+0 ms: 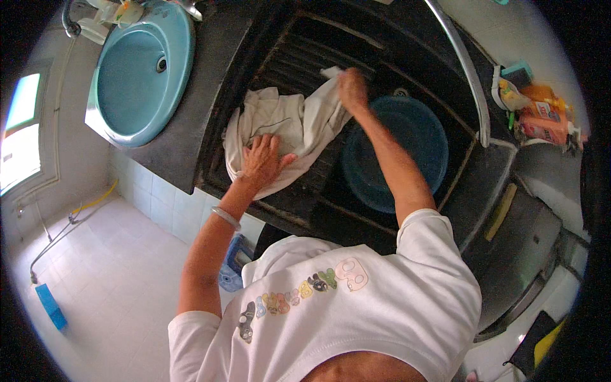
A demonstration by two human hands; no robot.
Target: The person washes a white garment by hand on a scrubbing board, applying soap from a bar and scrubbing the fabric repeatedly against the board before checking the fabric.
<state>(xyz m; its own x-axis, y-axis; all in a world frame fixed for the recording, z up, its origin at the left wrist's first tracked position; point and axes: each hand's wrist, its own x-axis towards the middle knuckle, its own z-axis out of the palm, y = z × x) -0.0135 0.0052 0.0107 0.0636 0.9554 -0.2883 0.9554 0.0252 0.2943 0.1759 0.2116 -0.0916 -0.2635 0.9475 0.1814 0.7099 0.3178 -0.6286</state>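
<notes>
A wet-looking, off-white cloth garment (305,124) lies bunched on the ridged part of a dark stone laundry sink (305,47). My left hand (263,160) rests on the garment with its fingers spread, a bracelet on that wrist. Above the sink's upper middle, my right hand (352,90), slightly blurred, is closed around the garment's far end, drawn up to the right; a small white piece (331,72) shows just beyond the fingers. Beneath my right forearm, a round blue plastic basin (420,143) sits in the sink's right compartment.
A blue oval washbasin (133,86) is set in the dark counter (191,95) on the left. A curved metal bar or pipe (465,67) crosses the upper right. Bottles (546,124) and a sponge (518,74) stand on the right ledge. A blue floor brush (51,306) lies lower left.
</notes>
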